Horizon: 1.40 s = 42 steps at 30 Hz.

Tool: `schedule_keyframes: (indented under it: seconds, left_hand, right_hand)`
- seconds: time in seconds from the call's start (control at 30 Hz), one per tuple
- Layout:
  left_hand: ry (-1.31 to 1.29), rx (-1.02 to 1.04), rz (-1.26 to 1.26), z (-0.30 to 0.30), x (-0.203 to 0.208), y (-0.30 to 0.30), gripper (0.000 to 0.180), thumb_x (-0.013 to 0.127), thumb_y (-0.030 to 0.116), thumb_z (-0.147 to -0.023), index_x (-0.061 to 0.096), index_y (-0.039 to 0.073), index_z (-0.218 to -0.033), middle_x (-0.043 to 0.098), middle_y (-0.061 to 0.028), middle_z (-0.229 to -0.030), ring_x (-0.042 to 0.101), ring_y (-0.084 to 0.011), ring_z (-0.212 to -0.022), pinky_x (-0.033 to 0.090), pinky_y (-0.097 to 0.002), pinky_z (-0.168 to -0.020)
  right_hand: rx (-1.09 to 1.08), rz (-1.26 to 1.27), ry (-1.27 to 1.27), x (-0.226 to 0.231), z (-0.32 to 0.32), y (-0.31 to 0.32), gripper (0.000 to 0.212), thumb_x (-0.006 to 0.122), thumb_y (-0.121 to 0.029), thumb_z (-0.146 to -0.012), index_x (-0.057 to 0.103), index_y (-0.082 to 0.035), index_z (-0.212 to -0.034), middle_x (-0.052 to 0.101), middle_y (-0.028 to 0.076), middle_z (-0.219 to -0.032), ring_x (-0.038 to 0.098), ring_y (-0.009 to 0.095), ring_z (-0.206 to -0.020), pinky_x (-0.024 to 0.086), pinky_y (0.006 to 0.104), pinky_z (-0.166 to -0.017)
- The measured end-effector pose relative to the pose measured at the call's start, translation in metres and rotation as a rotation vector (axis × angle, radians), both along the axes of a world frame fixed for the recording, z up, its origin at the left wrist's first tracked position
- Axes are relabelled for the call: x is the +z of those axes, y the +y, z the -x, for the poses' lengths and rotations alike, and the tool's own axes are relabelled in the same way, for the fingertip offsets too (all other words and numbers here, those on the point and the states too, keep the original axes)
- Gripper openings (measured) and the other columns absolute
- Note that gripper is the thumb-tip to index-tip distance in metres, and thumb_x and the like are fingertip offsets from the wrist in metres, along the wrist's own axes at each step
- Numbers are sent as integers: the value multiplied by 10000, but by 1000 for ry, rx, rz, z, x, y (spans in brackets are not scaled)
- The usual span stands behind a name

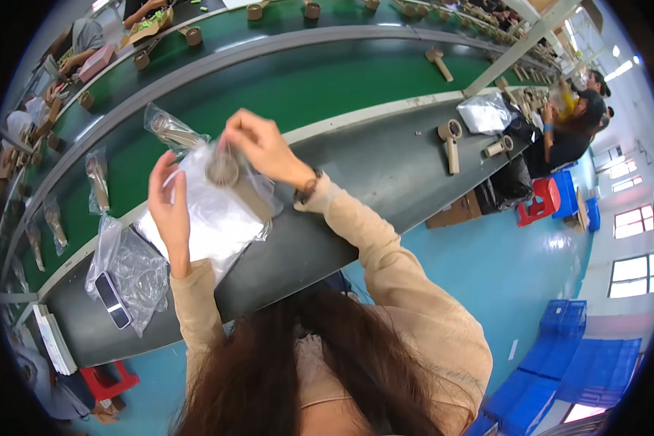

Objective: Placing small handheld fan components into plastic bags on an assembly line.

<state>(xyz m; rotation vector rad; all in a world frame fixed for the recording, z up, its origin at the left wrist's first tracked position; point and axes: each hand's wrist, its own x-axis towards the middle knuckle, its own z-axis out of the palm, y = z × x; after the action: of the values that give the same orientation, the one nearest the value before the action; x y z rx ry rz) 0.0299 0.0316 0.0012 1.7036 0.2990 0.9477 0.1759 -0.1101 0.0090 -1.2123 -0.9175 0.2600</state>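
Note:
A tan handheld fan (253,198) lies over a stack of clear plastic bags (196,211) on the dark bench, its round head up and to the left. Clear film seems to surround this fan. At its head, my right hand (263,149) is closed in a pinch on what looks like the film's edge. To the left, my left hand (170,211) hovers over the stack, its thumb and curved fingers apart and nothing visibly held. Just beyond my hands, a bagged fan (173,131) rests on the green conveyor belt (305,91).
Crumpled plastic bags (145,280) and a phone (113,299) lie at the bench's left. Loose fans (452,149) and a white bag pile (485,114) occupy its right end. A post (519,47) rises beside the belt. Co-workers (570,131) sit farther along, near a red stool (538,202).

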Motion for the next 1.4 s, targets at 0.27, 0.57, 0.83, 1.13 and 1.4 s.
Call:
schedule_keyframes:
  seconds: [0.27,0.57,0.83,1.13,1.4]
  left_hand:
    - [397,-162,-557,62,-40,-58,126,672,-1,-768,642,11,-889,625,-131,-924,580,-308,-906,469,-366,-805]
    - [544,-144,-702,56,-51,-65,153,711,62,-740,633,47,-870,598,-77,-873,554,-289,-843,458,-384,-738]
    - [577,-79,-546,65,-57,-70,176,697,79,-775,629,42,-932,623,-78,-925,573,-289,-899,479,-361,-761]
    - [482,4,-785,89,-69,-73,544,767,278,-739,571,101,-1214,547,-87,-1278,478,-274,-1221,337,-462,-1051]
    - [510,29,-887,73,-84,-71,326,681,154,-799,590,60,-1098,578,-79,-1140,521,-255,-1087,384,-412,-960]
  right_hand:
    - [-751,143,-437,-13,-142,35,222,554,-252,-926,627,-47,-883,650,210,-813,625,437,-788,493,487,-660]
    - [-780,352,-370,-95,-279,53,199,564,-285,-924,633,-103,-966,686,177,-861,641,413,-873,499,501,-757]
    - [-583,211,-540,8,-145,37,331,447,-253,-1009,658,1,-997,679,111,-793,635,258,-768,472,323,-778]
    - [-174,-246,-1085,128,88,-89,384,503,-307,-966,353,-27,-1182,460,207,-1079,619,276,-749,493,300,-519]
    - [-522,-668,-1306,130,115,-93,759,492,-383,-976,66,-81,-1526,420,244,-1209,596,274,-797,512,260,-388]
